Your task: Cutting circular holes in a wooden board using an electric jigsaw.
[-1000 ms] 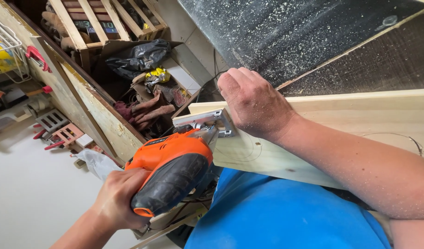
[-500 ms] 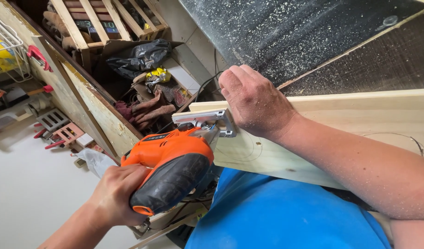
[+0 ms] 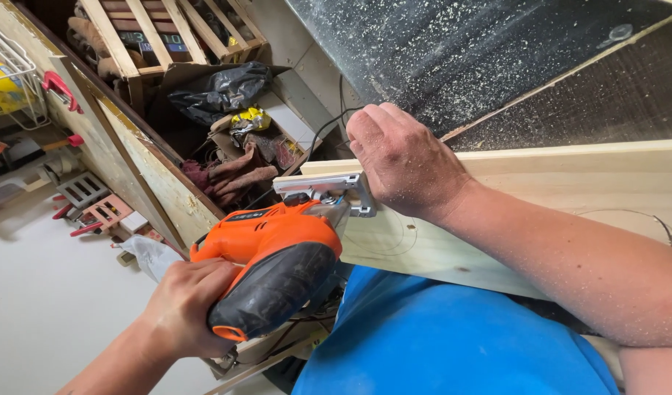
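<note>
while my left hand [image 3: 181,311] stays clenched around the orange jigsaw [image 3: 273,260], its metal shoe [image 3: 328,189] sits flat at the left end of the pale board [image 3: 555,194], which lies across the sawdusted workbench [image 3: 497,58]. my right hand [image 3: 402,161] presses down on the board's end, fingers curled over its far edge, gripping nothing else. i judge the cut is just starting; next calls for steady feed along the pencilled curve [image 3: 394,238].
</note>
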